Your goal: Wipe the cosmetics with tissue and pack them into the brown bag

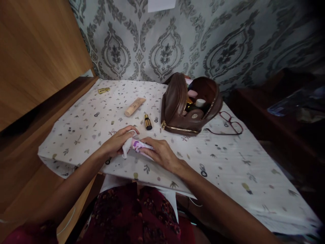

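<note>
Over the front part of the table, my right hand (pixel 162 152) is closed round a pink and purple patterned tube (pixel 139 145). My left hand (pixel 121 139) grips a crumpled white wipe (pixel 126 147), pressed round the left end of that tube. The wipe hides this end, and my right fingers cover much of the rest. Just beyond my hands lies a small gold and black bottle (pixel 147 122). A beige squeeze tube (pixel 135 107) rests farther back to its left.
An open brown leather bag (pixel 175 105) holding several cosmetics stands at the back right. Beside it lie red-framed glasses (pixel 231 122). A small gold item (pixel 103 90) is at the far left of the patterned tablecloth (pixel 83 125). Wooden furniture (pixel 45 44) borders the left.
</note>
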A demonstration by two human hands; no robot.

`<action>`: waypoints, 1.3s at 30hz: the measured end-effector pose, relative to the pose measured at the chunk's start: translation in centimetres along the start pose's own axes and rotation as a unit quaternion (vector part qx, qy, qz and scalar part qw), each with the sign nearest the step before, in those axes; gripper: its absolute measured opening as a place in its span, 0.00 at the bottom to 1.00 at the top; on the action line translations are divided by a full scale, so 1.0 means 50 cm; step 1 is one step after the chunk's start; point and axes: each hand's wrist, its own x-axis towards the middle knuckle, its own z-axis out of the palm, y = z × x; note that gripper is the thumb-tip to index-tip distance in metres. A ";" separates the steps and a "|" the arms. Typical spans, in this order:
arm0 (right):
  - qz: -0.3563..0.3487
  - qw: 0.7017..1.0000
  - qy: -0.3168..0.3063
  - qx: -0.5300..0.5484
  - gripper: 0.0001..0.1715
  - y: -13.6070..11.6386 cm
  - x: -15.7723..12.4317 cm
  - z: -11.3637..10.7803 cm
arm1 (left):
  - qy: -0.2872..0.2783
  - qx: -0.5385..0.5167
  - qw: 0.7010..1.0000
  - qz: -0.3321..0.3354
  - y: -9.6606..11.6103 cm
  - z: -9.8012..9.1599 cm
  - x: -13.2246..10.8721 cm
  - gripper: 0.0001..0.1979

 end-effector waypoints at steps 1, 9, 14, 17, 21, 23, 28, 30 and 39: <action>0.003 1.000 0.008 0.018 0.15 -0.001 0.001 0.000 | 0.005 -0.028 1.000 0.004 -0.003 0.003 0.001 0.16; 0.124 0.953 0.034 0.273 0.20 -0.011 0.014 0.005 | 0.114 -0.030 0.986 0.119 -0.019 0.046 -0.010 0.26; 0.226 0.869 0.016 0.440 0.27 -0.006 0.018 0.015 | 0.149 0.186 0.938 0.252 -0.014 0.042 -0.021 0.18; 0.244 0.849 0.010 0.468 0.30 -0.007 0.019 0.017 | 0.149 0.228 0.925 0.265 -0.008 0.037 -0.019 0.15; 0.235 0.839 0.015 0.490 0.31 -0.009 0.022 0.015 | 0.140 0.193 0.939 0.248 0.003 0.048 -0.007 0.19; 0.233 0.834 0.011 0.501 0.31 -0.005 0.022 0.013 | 0.140 0.172 0.943 0.247 0.011 0.058 0.000 0.20; 0.205 0.836 0.043 0.507 0.32 0.005 0.024 0.011 | 0.203 0.174 0.933 0.242 0.025 0.083 0.012 0.20; 0.189 0.837 0.080 0.507 0.31 0.005 0.027 0.011 | 0.216 0.189 0.930 0.231 0.022 0.093 0.014 0.19; 0.130 0.850 0.248 0.445 0.26 -0.016 0.026 -0.021 | 0.098 0.248 0.928 0.259 -0.011 0.131 0.009 0.15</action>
